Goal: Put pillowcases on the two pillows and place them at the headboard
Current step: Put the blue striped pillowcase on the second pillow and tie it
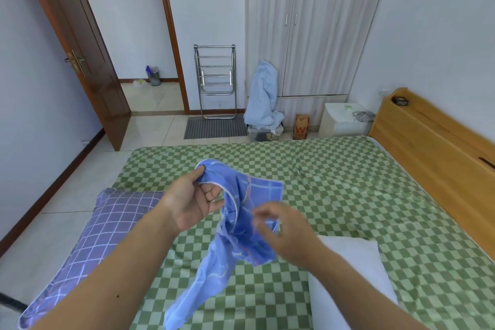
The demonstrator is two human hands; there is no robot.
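- The step in hand looks like opening out the 2nd pillowcase: 1 pillow (88, 238) at the lower left of the frame already wears a purple checked case, while the bare white pillow (351, 276) at the lower right has none.
- The blue pillowcase (235, 225) hangs bunched in mid-air at the centre of the frame, above the green checked bed (348, 182), its tail drooping toward the bottom edge.
- The left hand (191, 202) pinches the upper hem between thumb and curled fingers, holding a loop of piped edge up.
- The right hand (284, 233) is blurred; its fingers are curled at the cloth's right side and seem to pinch a fold, though the exact hold is hard to make out.
- Next, I judge, both hands must find the open mouth, spread it wide, then bring it to a short end of the white pillow.
- Where the opening lies cannot be told; the cloth is too crumpled.
- The white pillow's near end is hidden by the right forearm and cut by the frame's bottom edge.
- The wooden headboard (434, 147) runs off the right edge of the frame, with neither pillow near it.
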